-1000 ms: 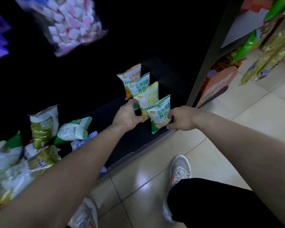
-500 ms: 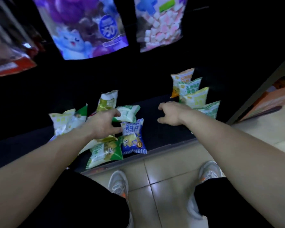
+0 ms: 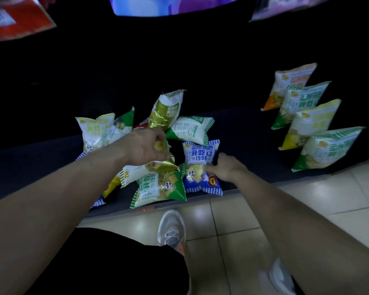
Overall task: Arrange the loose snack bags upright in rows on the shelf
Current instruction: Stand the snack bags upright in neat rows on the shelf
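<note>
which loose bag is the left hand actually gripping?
The olive-gold bag, pinched at its lower end by the left hand and standing above the pile. The blue bag is only touched by the right hand; the others lie free.

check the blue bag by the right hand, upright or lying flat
Lying flat. The blue bag rests face-up on the shelf, its printed front toward the camera, right hand touching its edge.
</note>
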A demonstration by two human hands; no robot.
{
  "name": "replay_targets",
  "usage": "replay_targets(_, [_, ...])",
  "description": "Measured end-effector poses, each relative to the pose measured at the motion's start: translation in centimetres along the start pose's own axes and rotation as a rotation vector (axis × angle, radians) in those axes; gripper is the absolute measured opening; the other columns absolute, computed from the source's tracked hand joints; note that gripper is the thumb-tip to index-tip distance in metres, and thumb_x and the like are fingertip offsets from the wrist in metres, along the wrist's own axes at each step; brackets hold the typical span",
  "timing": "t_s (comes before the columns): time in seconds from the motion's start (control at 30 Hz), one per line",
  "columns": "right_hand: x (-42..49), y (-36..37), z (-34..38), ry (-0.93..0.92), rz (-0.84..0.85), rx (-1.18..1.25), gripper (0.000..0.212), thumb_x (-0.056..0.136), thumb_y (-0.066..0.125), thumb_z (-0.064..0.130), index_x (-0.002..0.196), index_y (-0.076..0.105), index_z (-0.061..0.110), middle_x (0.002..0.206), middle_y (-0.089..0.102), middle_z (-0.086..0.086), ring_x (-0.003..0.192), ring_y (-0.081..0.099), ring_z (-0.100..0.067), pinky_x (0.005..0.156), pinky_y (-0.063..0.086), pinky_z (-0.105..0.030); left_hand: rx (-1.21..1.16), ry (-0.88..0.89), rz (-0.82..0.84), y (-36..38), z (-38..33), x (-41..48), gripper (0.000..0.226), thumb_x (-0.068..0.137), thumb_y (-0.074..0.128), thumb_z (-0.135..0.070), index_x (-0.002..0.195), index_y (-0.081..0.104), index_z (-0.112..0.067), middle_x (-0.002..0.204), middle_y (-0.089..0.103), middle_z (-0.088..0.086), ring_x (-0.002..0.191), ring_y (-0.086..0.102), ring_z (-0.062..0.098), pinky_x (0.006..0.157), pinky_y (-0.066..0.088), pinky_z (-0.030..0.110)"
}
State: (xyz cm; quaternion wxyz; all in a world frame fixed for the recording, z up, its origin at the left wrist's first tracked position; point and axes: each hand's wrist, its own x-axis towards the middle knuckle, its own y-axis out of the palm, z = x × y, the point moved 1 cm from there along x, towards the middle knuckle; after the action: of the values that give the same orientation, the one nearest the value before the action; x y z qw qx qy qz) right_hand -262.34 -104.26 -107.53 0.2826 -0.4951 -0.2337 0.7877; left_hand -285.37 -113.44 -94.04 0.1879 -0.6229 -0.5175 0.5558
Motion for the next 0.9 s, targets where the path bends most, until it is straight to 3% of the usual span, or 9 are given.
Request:
replay_targets(0.17, [2.9, 3.6, 1.3, 0.069, -0.055, 0.264, 0.101, 0.084, 0.064, 0.065, 0.152, 0.022, 0.003, 0.148, 0.046, -0.017, 0.128, 0.052, -0.036, 0.096, 0.050, -0.041, -0.021, -0.003, 0.023, 0.3, 1.0, 0.8, 0.069, 0.083, 0.069, -0.055, 0.141, 0.045, -0.028, 0.143, 0.050, -0.001, 0.124, 0.052, 0.020, 0.097, 0.043, 0.030])
replay_targets(0.27, [3.4, 3.4, 1.0, 0.109, -0.085, 0.421, 0.092, 0.075, 0.079, 0.058, 0.139, 0.037, 0.006, 0.136, 0.056, -0.012, 0.117, 0.058, -0.030, 0.086, 0.049, -0.033, -0.062, 0.005, 0.011, 0.3, 0.7, 1.1, 0.071, 0.082, 0.070, -0.053, 0.143, 0.044, -0.027, 0.144, 0.050, -0.001, 0.124, 0.052, 0.019, 0.095, 0.042, 0.027])
replay_targets(0.4, [2.9, 2.5, -0.3, 0.124, -0.087, 0.491, 0.068, 0.068, 0.087, 0.051, 0.112, 0.052, 0.013, 0.099, 0.061, 0.003, 0.075, 0.058, -0.008, 0.060, 0.046, -0.026, -0.068, 0.030, 0.012, 0.2, -0.7, 1.4, 0.072, 0.084, 0.070, -0.052, 0.145, 0.042, -0.026, 0.146, 0.049, -0.001, 0.127, 0.051, 0.018, 0.094, 0.040, 0.024])
replay_targets(0.57, [1.2, 0.8, -3.3, 0.081, -0.177, 0.480, 0.075, 0.059, 0.093, 0.045, 0.115, 0.052, 0.018, 0.108, 0.066, 0.004, 0.096, 0.064, -0.017, 0.088, 0.055, -0.039, -0.086, 0.047, 0.031, -0.1, -2.6, 1.2, 0.070, 0.086, 0.070, -0.047, 0.146, 0.041, -0.024, 0.149, 0.047, 0.001, 0.125, 0.052, 0.020, 0.093, 0.042, 0.025])
replay_targets(0.7, [-1.2, -2.9, -5.0, 0.016, -0.237, 0.465, 0.074, 0.060, 0.095, 0.036, 0.116, 0.052, 0.019, 0.109, 0.067, 0.005, 0.100, 0.064, -0.017, 0.085, 0.054, -0.035, -0.079, 0.062, 0.014, -0.4, -4.1, 1.1, 0.071, 0.084, 0.071, -0.049, 0.144, 0.042, -0.025, 0.147, 0.048, 0.002, 0.126, 0.051, 0.022, 0.102, 0.043, 0.031])
replay_targets(0.9, [-6.6, -11.3, -4.7, -0.223, -0.247, 0.388, 0.067, 0.066, 0.093, 0.021, 0.117, 0.050, 0.023, 0.109, 0.068, 0.008, 0.094, 0.066, -0.009, 0.075, 0.056, -0.025, -0.201, 0.109, -0.079, -0.5, -6.9, 1.0, 0.080, 0.080, 0.076, -0.046, 0.146, 0.038, -0.023, 0.144, 0.050, 0.000, 0.125, 0.052, 0.020, 0.099, 0.044, 0.029])
